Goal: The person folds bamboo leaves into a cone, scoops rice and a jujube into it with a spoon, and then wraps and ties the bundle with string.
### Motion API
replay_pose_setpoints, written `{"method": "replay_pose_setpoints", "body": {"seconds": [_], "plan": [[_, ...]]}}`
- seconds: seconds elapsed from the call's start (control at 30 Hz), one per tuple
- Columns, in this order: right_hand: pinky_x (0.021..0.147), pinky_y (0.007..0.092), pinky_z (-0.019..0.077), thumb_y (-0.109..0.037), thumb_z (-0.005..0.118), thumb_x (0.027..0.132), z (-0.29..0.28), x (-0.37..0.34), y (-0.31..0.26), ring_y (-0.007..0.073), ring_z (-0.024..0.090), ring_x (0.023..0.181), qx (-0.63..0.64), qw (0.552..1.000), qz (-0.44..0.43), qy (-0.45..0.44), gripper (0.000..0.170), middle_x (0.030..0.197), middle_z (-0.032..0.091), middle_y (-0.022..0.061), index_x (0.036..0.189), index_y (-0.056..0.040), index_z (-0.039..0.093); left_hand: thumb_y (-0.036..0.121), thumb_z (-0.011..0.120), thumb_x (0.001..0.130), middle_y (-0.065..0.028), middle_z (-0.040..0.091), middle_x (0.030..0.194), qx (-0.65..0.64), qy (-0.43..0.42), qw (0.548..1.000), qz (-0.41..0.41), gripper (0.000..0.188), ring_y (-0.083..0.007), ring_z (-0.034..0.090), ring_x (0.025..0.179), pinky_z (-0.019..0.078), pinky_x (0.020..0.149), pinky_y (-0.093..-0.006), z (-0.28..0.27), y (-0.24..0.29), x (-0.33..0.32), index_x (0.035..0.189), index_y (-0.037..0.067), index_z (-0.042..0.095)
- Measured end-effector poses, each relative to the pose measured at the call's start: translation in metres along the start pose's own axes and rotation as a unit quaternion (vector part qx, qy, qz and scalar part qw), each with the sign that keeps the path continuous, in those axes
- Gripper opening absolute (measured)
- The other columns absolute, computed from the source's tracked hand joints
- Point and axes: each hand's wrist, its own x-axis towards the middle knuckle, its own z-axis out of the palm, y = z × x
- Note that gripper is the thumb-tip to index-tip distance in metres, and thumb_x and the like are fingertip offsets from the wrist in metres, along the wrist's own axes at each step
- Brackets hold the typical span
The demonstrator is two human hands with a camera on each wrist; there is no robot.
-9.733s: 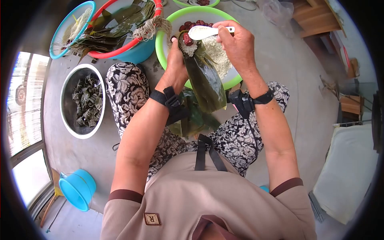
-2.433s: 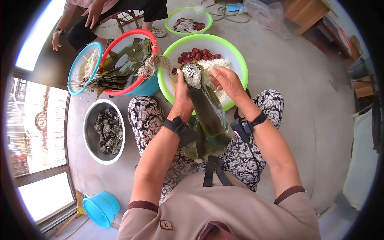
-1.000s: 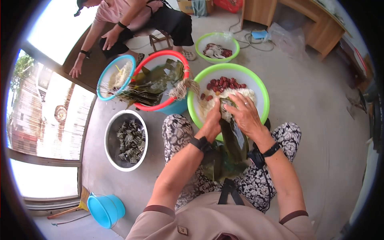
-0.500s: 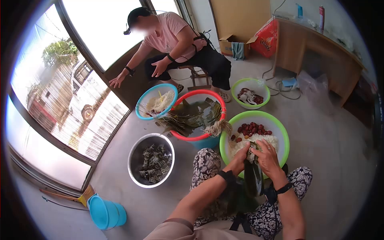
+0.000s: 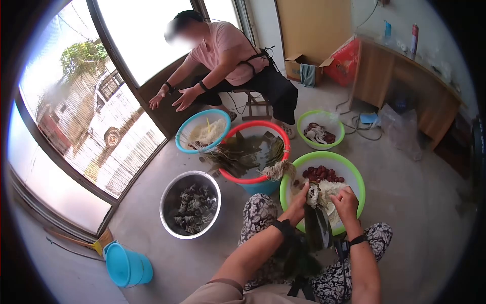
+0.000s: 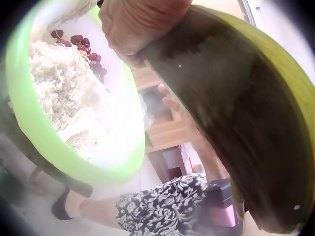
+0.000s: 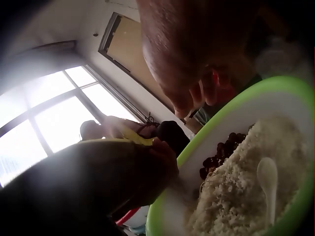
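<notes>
My left hand grips a long dark green leaf, whose broad end hangs down towards my lap. White rice fills the leaf's folded upper end. Beside it, over the basin's right side, is my right hand, its fingers loosely bent and holding nothing in the right wrist view. Beneath both hands stands a green-rimmed basin containing loose rice and red dates. A white spoon lies on that rice. In the left wrist view the leaf covers much of the right arm.
Left of the basin are a red-rimmed tub of leaves in water, a bundle of string on its rim, and a metal bowl of tied bundles. A blue-rimmed basin stands behind, near a seated person.
The spoon, in my right hand in the oldest frame, now lies on the rice. My right hand, lately pressing at the leaf's filled end, has moved off rightward. The head view has tilted up.
</notes>
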Motion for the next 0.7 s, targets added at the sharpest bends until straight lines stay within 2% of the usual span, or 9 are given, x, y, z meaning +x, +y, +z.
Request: {"method": "replay_pose_setpoints", "body": {"seconds": [0.03,0.07,0.13,0.17,0.2,0.27,0.37,0.7], "plan": [[0.08,0.0402,0.0503,-0.01,0.075,0.071,0.006,-0.001,0.006,0.0324,0.062,0.095,-0.027,0.999,0.015,-0.042,0.018,0.109,0.063,0.012,0.085,-0.0039,0.065,0.045,0.053,0.097,-0.0063,0.068,0.087,-0.005,0.013,1.0,0.01,0.039,-0.0208,0.066,0.074,0.0554,0.07,-0.0358,0.001,0.002,-0.001,0.101,0.008,0.063],[0.08,0.0402,0.0503,-0.01,0.075,0.071,0.013,-0.002,0.009,0.0324,0.062,0.095,-0.025,0.999,0.009,-0.041,0.018,0.109,0.063,0.012,0.085,-0.0039,0.065,0.045,0.054,0.097,-0.0066,0.068,0.087,-0.01,0.026,0.999,0.022,0.038,-0.0211,0.066,0.075,0.0554,0.07,-0.0362,0.001,0.006,-0.002,0.101,0.008,0.062],[0.085,0.0411,0.05,-0.009,0.074,0.072,0.017,-0.009,0.008,0.0344,0.061,0.101,0.074,0.993,-0.093,-0.008,0.027,0.123,0.056,0.0156,0.097,-0.005,0.066,0.044,0.055,0.096,-0.0072,0.068,0.088,-0.017,0.02,0.999,0.019,0.038,-0.0217,0.066,0.076,0.0555,0.071,-0.0369,-0.003,0.01,-0.001,0.101,0.007,0.062],[0.092,0.0413,0.0481,-0.008,0.073,0.073,0.012,-0.014,0.009,0.0365,0.057,0.112,0.052,0.993,-0.09,-0.047,0.04,0.131,0.05,0.0185,0.112,-0.0048,0.063,0.044,0.055,0.096,-0.0078,0.068,0.089,-0.024,0.016,0.999,0.014,0.038,-0.0223,0.066,0.078,0.0556,0.072,-0.0377,-0.004,0.013,0.0,0.102,0.007,0.062],[0.092,0.0413,0.0481,-0.008,0.073,0.073,0.014,-0.015,0.008,0.0365,0.057,0.112,0.053,0.993,-0.092,-0.046,0.04,0.131,0.05,0.0185,0.112,-0.0048,0.063,0.044,0.055,0.096,-0.0078,0.068,0.089,-0.023,0.015,1.0,0.015,0.038,-0.0223,0.066,0.078,0.0556,0.072,-0.0377,-0.001,0.015,-0.002,0.102,0.007,0.062],[0.096,0.0411,0.0455,-0.008,0.074,0.071,0.016,-0.018,0.008,0.0364,0.052,0.119,0.055,0.993,-0.092,-0.047,0.053,0.13,0.051,0.0169,0.121,-0.0044,0.057,0.045,0.057,0.095,-0.009,0.069,0.088,-0.047,0.038,0.998,0.027,0.039,-0.0225,0.067,0.075,0.0571,0.069,-0.0382,0.003,0.016,-0.006,0.101,0.007,0.062],[0.098,0.0409,0.0446,-0.008,0.074,0.071,0.02,-0.018,0.013,0.0366,0.051,0.121,0.062,0.99,-0.117,-0.053,0.06,0.131,0.051,0.0162,0.127,-0.0041,0.052,0.044,0.056,0.095,-0.0095,0.069,0.088,-0.048,0.027,0.998,0.029,0.038,-0.023,0.067,0.075,0.0575,0.069,-0.0383,-0.001,0.018,-0.002,0.101,0.007,0.061],[0.099,0.0409,0.0445,-0.004,0.073,0.071,0.011,-0.018,-0.004,0.038,0.051,0.12,0.098,0.985,-0.124,-0.074,0.062,0.129,0.052,0.0164,0.128,-0.0035,0.05,0.041,0.057,0.096,-0.0084,0.067,0.089,-0.056,0.019,0.998,0.033,0.035,-0.0237,0.066,0.076,0.0565,0.072,-0.0394,-0.011,0.016,0.01,0.105,0.007,0.06]]}}
